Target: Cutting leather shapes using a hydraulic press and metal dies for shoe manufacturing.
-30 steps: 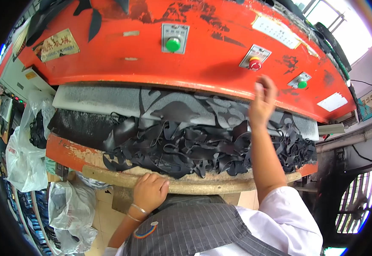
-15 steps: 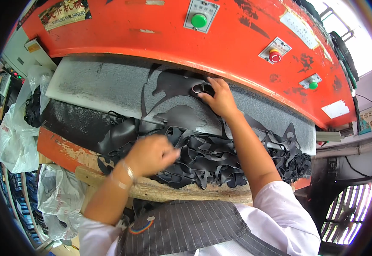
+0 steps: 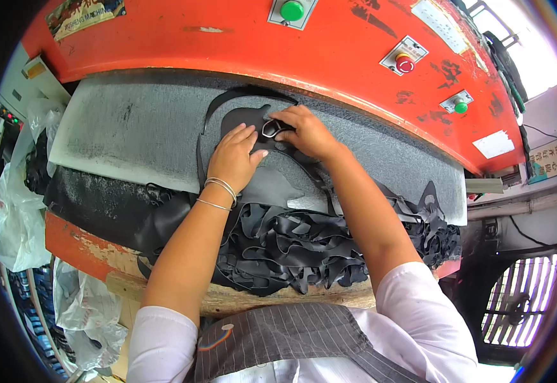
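Observation:
A small ring-shaped cutting die (image 3: 270,129) with a shiny metal rim stands on a dark leather piece (image 3: 240,119). My right hand (image 3: 309,135) grips the die from the right, thumb and fingers round its side. Just left of it, my left hand (image 3: 235,159) lies with fingers stretched out flat on the leather, thumb pointing toward the die. Another smooth dark leather piece (image 3: 270,186) lies on the pale cutting board (image 3: 131,121), partly behind my left hand. Thin leather offcuts curve around these pieces.
Beyond the board rises a red press (image 3: 227,48) with green buttons (image 3: 292,10) and a red one (image 3: 405,62). A tangled heap of black leather scraps (image 3: 285,246) lies along the near edge. Plastic bags (image 3: 16,217) hang at the left.
My left hand has moved up and right from above the scraps onto the leather. My right hand and the die have shifted left, and the leather around them lies differently.

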Tool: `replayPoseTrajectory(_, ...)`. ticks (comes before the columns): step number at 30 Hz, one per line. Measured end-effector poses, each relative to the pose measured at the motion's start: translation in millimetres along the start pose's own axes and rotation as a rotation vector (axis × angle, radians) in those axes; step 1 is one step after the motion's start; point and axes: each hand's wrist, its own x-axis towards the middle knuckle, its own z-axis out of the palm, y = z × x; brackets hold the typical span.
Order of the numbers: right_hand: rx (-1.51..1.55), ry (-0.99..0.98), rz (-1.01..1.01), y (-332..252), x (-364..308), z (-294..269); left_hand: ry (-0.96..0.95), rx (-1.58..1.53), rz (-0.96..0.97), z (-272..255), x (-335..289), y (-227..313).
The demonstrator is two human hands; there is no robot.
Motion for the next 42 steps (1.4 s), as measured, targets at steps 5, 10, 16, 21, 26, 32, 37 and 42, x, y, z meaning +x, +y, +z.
replayPoseTrajectory(5, 0.148, 0.029, 0.087, 10, -18, 4, 0.011, 0.043, -0.057, -2, -3, 6)
replayPoseTrajectory(10, 0.096, 0.104, 0.146, 9, -24, 0, 0.020, 0.057, -0.044, -5, 4, 14)
replayPoseTrajectory(16, 0.015, 0.261, 0.262, -27, -50, -26, 0.068, 0.054, -0.032, -9, 3, 18)
replayPoseTrajectory(21, 0.029, 1.076, 0.332, -25, -131, -137, 0.280, -0.206, 0.025, -54, 30, 60)
replayPoseTrajectory(26, -0.297, 1.613, 0.495, 25, -171, -253, 0.585, -0.072, 0.536, -106, 82, 143)
replayPoseTrajectory(32, -0.122, 1.367, 0.565, 20, -190, -240, 0.055, -0.151, 0.205, -132, 17, 137)
replayPoseTrajectory(37, -0.038, 1.333, 0.442, 3, -205, -229, -0.143, -0.228, -0.032, -147, -103, 118)
replayPoseTrajectory(42, -0.259, 1.437, 0.572, 5, -206, -226, 0.374, -0.129, 0.528, -146, -38, 157)
